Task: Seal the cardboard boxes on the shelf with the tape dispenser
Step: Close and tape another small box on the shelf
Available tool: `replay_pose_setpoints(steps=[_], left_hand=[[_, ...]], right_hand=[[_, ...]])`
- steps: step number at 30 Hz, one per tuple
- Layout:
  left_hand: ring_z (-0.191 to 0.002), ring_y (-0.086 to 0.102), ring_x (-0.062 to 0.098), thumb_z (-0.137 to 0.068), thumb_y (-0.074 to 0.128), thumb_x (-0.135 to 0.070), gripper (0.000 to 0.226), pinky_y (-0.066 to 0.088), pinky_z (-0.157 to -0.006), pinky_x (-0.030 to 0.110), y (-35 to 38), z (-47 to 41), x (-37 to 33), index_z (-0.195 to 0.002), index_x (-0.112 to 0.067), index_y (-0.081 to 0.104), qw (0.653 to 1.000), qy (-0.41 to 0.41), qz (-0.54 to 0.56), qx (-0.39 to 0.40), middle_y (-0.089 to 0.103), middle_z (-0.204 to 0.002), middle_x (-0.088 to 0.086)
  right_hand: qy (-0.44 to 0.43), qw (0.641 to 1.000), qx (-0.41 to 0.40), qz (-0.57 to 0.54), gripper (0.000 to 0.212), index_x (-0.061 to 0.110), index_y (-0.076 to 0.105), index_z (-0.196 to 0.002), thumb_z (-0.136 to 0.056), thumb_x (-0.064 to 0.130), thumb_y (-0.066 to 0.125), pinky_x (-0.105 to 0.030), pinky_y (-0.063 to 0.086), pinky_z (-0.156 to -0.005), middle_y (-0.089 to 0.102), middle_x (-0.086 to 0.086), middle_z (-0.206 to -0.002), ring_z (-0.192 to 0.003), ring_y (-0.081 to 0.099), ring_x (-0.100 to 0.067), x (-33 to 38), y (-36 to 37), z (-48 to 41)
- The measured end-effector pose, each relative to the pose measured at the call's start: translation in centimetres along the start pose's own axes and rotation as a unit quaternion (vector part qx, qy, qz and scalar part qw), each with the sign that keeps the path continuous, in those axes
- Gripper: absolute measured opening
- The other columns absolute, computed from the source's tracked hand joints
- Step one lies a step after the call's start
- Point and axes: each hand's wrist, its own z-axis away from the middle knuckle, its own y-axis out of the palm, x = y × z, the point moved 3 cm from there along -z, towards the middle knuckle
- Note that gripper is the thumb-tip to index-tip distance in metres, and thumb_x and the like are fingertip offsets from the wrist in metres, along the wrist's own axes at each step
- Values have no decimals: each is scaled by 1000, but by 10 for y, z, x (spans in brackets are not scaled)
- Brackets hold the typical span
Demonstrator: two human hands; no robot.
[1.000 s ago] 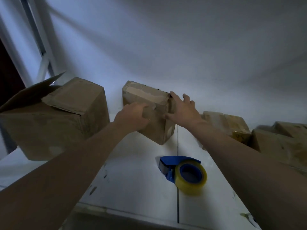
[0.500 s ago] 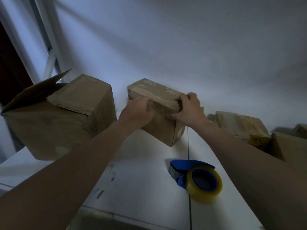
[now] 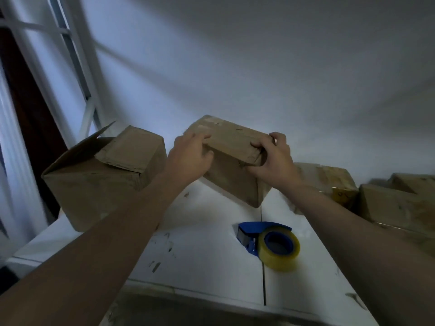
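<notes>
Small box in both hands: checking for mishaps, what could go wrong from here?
The small box is tilted, held at its top edges by the left hand and right hand; a slip could drop it onto the tape dispenser just in front. The left forearm passes close to the open-flapped box and might nudge it.

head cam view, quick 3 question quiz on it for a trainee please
1. True or false: the right hand holds the tape dispenser.
2. Which box has a flap standing up? A) large left box B) small middle box
3. Fill in: the tape dispenser lies on the white ___.
Key: 1 false, it and the left hand grip the small middle box; 2 A; 3 shelf.
</notes>
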Motion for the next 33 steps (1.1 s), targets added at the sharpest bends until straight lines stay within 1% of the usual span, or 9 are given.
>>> replay_pose_setpoints(steps=[4,8,11,16,19,22,25,30,33], left_hand=[[-137,36,27,-95,60,-44,54,39,-110,50,-31,20,-24,-145,-27,47,999,31,-38,-4,45,-146,4],[-151,6,26,-93,56,-56,66,13,-122,52,-65,60,-48,-151,-33,35,987,95,-129,13,20,-163,-1],[-152,7,19,-94,54,-57,64,5,-122,50,-77,97,-52,-151,-36,35,979,126,-154,48,19,-164,-8],[-150,17,13,-93,60,-52,70,7,-123,47,-65,152,-35,-154,-41,28,977,84,-127,148,26,-162,-14],[-151,17,14,-94,63,-45,74,13,-124,45,-50,177,-28,-156,-37,24,973,57,-117,190,23,-164,-13],[-152,15,15,-96,63,-37,72,18,-123,49,-37,189,-31,-156,-36,24,974,21,-87,208,19,-165,-14],[-153,15,18,-98,62,-34,69,19,-122,55,-26,188,-39,-156,-36,26,971,6,-112,210,19,-165,-13],[-149,26,23,-95,64,-30,63,30,-116,59,-19,178,-50,-152,-32,37,970,-23,-132,202,28,-163,-10],[-141,36,26,-94,66,-26,55,35,-112,59,-15,175,-58,-146,-28,48,971,-34,-138,190,39,-156,-6]], right_hand=[[-15,998,-3,-65,70,28,57,-125,-65,41,90,-40,44,-108,27,0,-141,-126,41,-27,30,-39,19],[-32,990,47,-128,65,28,60,-120,-65,37,93,-32,48,-101,38,2,-131,-116,48,-15,67,-67,54],[-29,986,78,-145,63,30,63,-117,-63,40,93,-33,47,-102,43,2,-130,-116,51,-15,77,-67,89],[-49,975,164,-141,70,35,61,-119,-57,56,87,-39,47,-105,39,5,-134,-120,47,-14,83,-43,133],[-53,968,213,-120,68,40,58,-120,-61,50,89,-41,49,-103,35,9,-137,-125,43,-14,81,-27,149],[-48,965,241,-90,68,39,56,-126,-67,40,91,-35,41,-110,33,8,-147,-134,39,-16,72,-20,156],[-18,960,270,-68,70,42,53,-139,-77,47,84,-26,29,-113,24,8,-163,-145,30,-12,61,-24,159],[26,978,190,-79,39,36,57,-140,-102,43,54,-20,30,-107,47,9,-152,-138,40,-5,35,-37,157],[103,979,172,-26,42,29,54,-143,-101,29,57,-36,38,-114,50,3,-151,-138,46,-18,-2,-28,156]])
